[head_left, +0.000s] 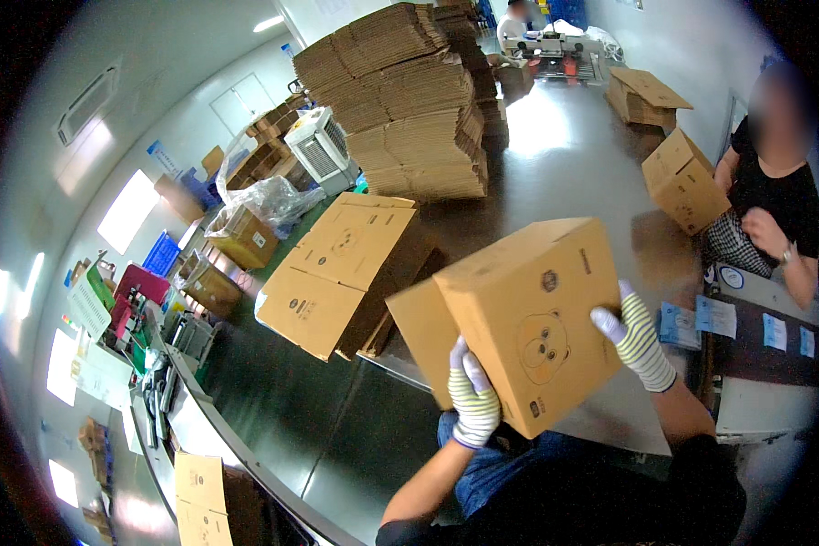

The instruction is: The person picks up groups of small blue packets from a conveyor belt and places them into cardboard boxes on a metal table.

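Observation:
A brown cardboard box [539,318] with a bear's face printed on its side is held tilted in front of me, over the table's near edge. One flap [425,332] sticks out at its left. My left hand [474,400], in a striped glove with pale fingertips, grips the box's lower left edge. At the right edge is my right hand [640,341], gloved alike, its thumb over the printed side and its fingers along the neighbouring side. Left of the box lies a stack of flattened cartons [337,268].
A tall pile of flattened cartons [409,109] stands on the dark table [564,182]. On the right, a co-worker [778,182] sits by another carton [687,182]. Paper slips [716,316] lie near them. Behind me on the left is a counter [200,428] with bins.

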{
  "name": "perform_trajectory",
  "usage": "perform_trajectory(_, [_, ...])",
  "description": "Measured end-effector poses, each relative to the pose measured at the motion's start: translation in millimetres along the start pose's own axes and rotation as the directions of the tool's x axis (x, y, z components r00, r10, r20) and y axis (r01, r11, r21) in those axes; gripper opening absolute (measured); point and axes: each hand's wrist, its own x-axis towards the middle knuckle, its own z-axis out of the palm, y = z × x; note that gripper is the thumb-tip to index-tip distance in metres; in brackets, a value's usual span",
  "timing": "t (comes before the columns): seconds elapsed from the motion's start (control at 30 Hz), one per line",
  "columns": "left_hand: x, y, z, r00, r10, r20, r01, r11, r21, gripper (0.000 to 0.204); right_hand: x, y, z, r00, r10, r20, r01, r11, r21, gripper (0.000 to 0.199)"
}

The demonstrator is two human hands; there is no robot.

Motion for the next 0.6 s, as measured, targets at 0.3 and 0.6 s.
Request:
perform_trajectory(0.3, [-94, -163, -26, 0.601, -0.398, 0.693, -0.347, 0.652, 0.675, 0.031, 0, -10, 51, 0.88, -0.083, 0.469, 0.412, 0.626, -0.662, 0.052])
perform_trajectory(0.6, [11, -10, -117, 0.864, 0.031, 0.503, -0.475, 0.384, 0.792, 0.083, 28, 54, 62, 0.509, -0.33, 0.795, 0.854, 0.31, -0.418, 0.046])
